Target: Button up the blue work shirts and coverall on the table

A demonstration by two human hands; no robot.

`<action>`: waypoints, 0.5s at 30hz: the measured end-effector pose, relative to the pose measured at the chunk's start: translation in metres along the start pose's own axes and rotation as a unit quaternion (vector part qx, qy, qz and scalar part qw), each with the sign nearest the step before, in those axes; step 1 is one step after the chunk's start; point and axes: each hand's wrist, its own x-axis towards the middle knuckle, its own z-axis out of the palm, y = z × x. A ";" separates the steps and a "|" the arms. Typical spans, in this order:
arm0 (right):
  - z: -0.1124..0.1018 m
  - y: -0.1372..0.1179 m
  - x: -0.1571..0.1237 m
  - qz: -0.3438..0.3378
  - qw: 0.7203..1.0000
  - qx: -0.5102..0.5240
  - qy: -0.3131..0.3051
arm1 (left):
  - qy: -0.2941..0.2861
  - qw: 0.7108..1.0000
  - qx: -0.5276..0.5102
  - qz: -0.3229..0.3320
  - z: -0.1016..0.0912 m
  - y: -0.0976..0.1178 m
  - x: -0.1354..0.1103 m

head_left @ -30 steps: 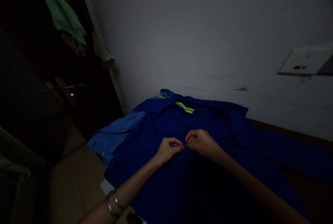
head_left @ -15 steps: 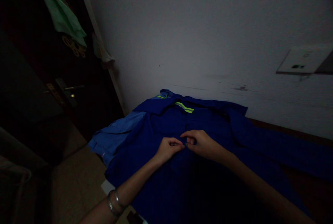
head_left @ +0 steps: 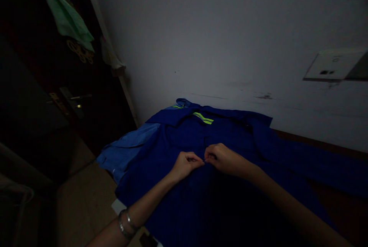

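Note:
A dark blue jacket (head_left: 172, 189) with a yellow-green reflective strip (head_left: 203, 118) lies spread in front of me, its sleeve reaching off to the right. My left hand (head_left: 186, 164) pinches the jacket's front at the middle, thumb against fingertips. Close beside it, my right hand (head_left: 222, 158) is also closed in a pinch, its fingertips almost meeting those of the left. A tiny bit of dark material shows between the two pinches; the dim light hides whether it is a button or an edge of cloth.
A lighter blue garment (head_left: 126, 147) lies at the left under the jacket. Behind stands a pale wall (head_left: 207, 48) with a socket plate (head_left: 333, 65) at right. To the left are a dark door with a metal handle (head_left: 80, 97) and a hanging green cloth (head_left: 67, 19).
My right hand's index finger has come down from a raised position, closing into a pinch near the left fingertips. My left hand has hardly moved, and the view has shifted slightly.

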 end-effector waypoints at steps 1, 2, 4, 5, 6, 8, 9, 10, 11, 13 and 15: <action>0.000 0.000 0.000 0.003 1.000 0.002 0.001 | 0.000 1.000 0.004 0.002 0.000 0.000 0.000; 0.000 0.000 0.000 0.008 1.000 0.006 0.000 | -0.001 1.000 0.008 0.004 0.000 0.000 0.000; 0.001 0.000 0.000 0.020 1.000 0.023 -0.005 | -0.001 1.000 0.018 0.013 0.000 -0.001 -0.001; 0.001 0.000 0.000 0.026 0.999 0.034 -0.006 | 0.000 0.999 0.024 0.021 -0.001 -0.001 -0.001; 0.001 0.001 0.000 0.032 0.998 0.044 -0.008 | 0.001 0.999 0.032 0.030 -0.001 -0.002 -0.001; 0.001 0.001 0.000 0.039 0.997 0.062 -0.008 | 0.001 0.998 0.039 0.045 -0.001 -0.002 -0.001; 0.001 0.001 0.000 0.040 0.997 0.069 -0.008 | 0.001 0.998 0.038 0.049 -0.002 -0.002 -0.002; 0.000 0.000 0.000 0.041 0.996 0.075 -0.007 | 0.001 0.998 0.035 0.050 -0.002 -0.001 -0.002; 0.000 0.000 0.000 0.042 0.996 0.081 -0.006 | 0.002 0.998 0.031 0.049 -0.002 0.000 -0.003; 0.000 -0.001 0.001 0.049 0.994 0.093 -0.006 | 0.006 0.998 0.027 0.048 -0.002 0.002 -0.004; 0.000 -0.002 0.001 0.059 0.993 0.104 -0.012 | 0.014 0.998 0.027 0.051 -0.002 0.003 -0.005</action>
